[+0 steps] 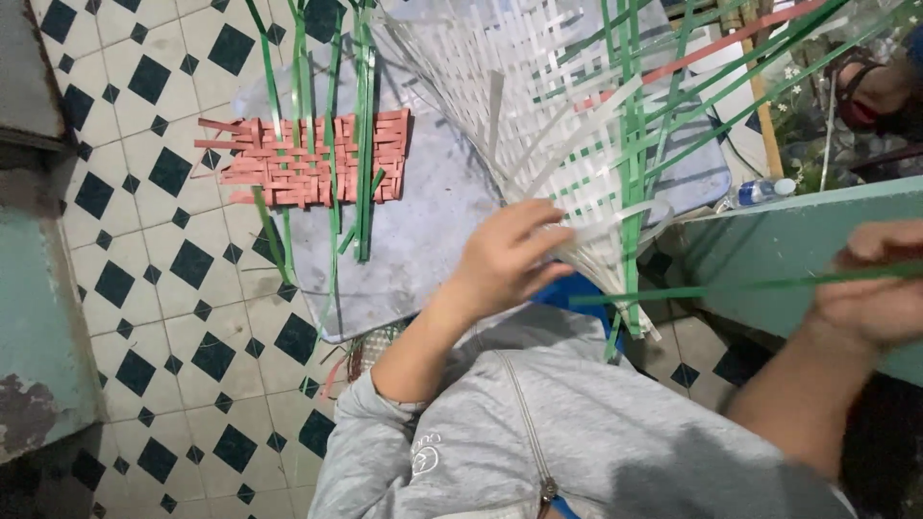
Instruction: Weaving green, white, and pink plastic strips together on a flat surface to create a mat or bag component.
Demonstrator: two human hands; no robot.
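A half-woven basket [538, 106] of white plastic strips with green ones worked in stands tilted against my lap. My left hand [505, 255] presses on its lower edge, fingers curled over the white strips. Out at the right, my right hand [880, 288] pinches a long green strip [711, 286], which runs level from the basket's bottom corner to my fingers. A red strip [731, 43] crosses the basket's upper part.
A small pink woven mat [308, 159] with loose green strips [363, 125] lies on a grey sheet [413, 240] over the black-and-white tiled floor [163, 250]. A teal ledge [788, 250] and a plastic bottle [760, 192] are at right. Another person's hand shows top right.
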